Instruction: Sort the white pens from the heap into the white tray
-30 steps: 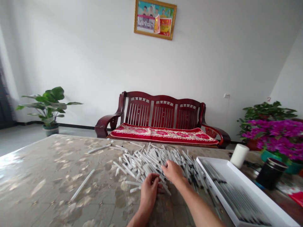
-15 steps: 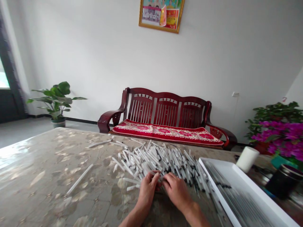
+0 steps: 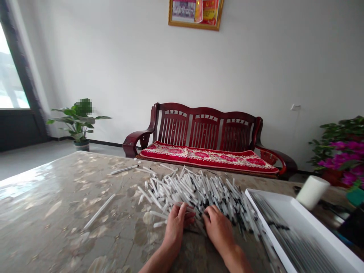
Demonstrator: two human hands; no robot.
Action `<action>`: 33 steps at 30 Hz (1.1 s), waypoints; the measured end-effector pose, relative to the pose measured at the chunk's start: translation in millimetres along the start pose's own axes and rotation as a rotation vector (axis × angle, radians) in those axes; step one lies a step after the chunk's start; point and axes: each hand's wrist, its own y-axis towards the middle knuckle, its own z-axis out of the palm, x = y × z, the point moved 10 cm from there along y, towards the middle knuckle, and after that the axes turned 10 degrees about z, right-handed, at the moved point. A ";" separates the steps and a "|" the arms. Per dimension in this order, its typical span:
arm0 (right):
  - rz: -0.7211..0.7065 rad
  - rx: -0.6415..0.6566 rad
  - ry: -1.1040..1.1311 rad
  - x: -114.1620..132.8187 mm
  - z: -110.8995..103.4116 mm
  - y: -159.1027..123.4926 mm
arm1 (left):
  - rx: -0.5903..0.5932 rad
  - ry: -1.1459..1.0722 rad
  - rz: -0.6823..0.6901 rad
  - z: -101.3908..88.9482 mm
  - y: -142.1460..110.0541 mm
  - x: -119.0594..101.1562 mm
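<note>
2 hands side by side, palms down

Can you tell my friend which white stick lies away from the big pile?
Look at the shiny patterned table in front of the red wooden bench. Left of the big heap of white sticks, one white stick lies slanted all alone, nearer you than the other loose stick.
</note>
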 end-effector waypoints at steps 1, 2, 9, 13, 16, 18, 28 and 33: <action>0.008 -0.035 0.011 -2.4 -5.0 -0.1 | -0.011 -0.019 -0.008 -0.3 -0.6 -0.4; 0.019 -0.077 0.030 -6.1 -11.5 -0.7 | -0.024 -0.040 -0.019 -0.7 -1.3 -0.8; 0.088 -0.324 0.357 -38.9 -60.2 -10.8 | -0.135 -0.186 -0.062 -6.9 -4.3 -3.7; 0.129 -0.388 0.559 -47.3 -68.1 -13.6 | -0.165 -0.211 -0.082 -8.6 -5.8 -3.7; 0.178 -0.382 0.688 -52.1 -64.2 -14.4 | -0.177 -0.227 -0.088 -9.6 -6.1 -3.8; 0.196 -0.344 0.749 -52.8 -58.9 -14.0 | -0.190 -0.242 -0.093 -10.8 -5.8 -3.3; 0.274 -0.279 0.799 -59.8 -50.8 -12.5 | -0.204 -0.325 -0.102 -14.7 -1.6 0.0; 0.293 -0.233 0.828 -59.8 -41.5 -12.4 | -0.209 -0.321 -0.096 -15.8 -1.1 -0.4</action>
